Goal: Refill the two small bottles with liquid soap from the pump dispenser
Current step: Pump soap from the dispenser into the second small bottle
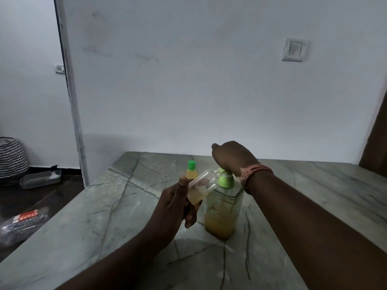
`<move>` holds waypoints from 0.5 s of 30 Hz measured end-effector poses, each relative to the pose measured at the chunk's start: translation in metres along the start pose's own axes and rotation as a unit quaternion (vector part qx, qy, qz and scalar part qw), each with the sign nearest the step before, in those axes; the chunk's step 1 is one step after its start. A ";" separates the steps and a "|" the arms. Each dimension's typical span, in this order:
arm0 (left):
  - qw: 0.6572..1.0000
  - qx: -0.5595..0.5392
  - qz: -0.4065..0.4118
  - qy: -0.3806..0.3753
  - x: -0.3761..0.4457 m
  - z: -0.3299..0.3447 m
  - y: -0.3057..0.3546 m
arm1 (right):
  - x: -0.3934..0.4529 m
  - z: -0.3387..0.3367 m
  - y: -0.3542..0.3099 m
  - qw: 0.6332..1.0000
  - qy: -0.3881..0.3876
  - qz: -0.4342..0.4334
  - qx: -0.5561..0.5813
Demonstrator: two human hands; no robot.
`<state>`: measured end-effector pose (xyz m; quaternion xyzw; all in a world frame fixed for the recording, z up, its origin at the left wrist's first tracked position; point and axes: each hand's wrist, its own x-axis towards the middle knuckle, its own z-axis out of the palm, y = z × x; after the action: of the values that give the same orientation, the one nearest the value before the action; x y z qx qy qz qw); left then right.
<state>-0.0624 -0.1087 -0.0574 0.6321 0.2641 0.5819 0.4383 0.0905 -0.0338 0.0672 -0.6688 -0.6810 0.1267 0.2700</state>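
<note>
On the grey-green marble table (129,216), a clear pump dispenser (223,210) stands upright near the middle, with yellow-orange soap filling only its lower part. Its green pump head (225,180) sits under the right hand (234,158), which rests on top of it from above with the wrist bent downward. The fingers of that hand are hidden behind the hand itself, so it cannot be told whether they are straight or curled on the pump. A reddish thread band (256,171) circles the right wrist.

The left hand (178,208) holds the open small bottle (201,188) just left of the dispenser. The thumb lies along the bottle's near-left side and the fingers are curled round its underside, clamping it. The bottle is tilted, its uncapped mouth raised toward the pump's spout and its base lower and nearer. A little pale yellow liquid sits in its lower end.

The second small bottle (191,172) stands upright on the table farther back and to the left, partly hidden behind the held bottle. It wears a green cap and holds yellow liquid.

Behind the table is a white wall with a light switch (293,49) at the upper right. On the dark floor at left are a zigzag-patterned basket (11,156), a grey tray (39,178) and a dark packet (25,219) with a red label.
</note>
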 end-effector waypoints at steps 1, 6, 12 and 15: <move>1.000 -0.001 -0.001 0.003 0.000 0.001 0.000 | -0.002 0.001 0.001 1.000 0.000 0.003 -0.004; 1.000 0.006 -0.011 0.007 0.000 0.002 0.000 | -0.007 -0.003 -0.001 0.999 0.008 0.004 -0.047; 1.000 -0.001 -0.021 0.003 0.000 0.000 -0.002 | -0.004 -0.006 -0.008 0.997 0.046 -0.020 -0.062; 1.000 0.002 -0.011 0.009 0.000 0.001 -0.002 | -0.002 0.003 0.000 0.999 0.032 0.001 0.003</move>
<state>-0.0613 -0.1077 -0.0594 0.6247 0.2756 0.5823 0.4413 0.0893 -0.0352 0.0645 -0.6724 -0.6707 0.1075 0.2940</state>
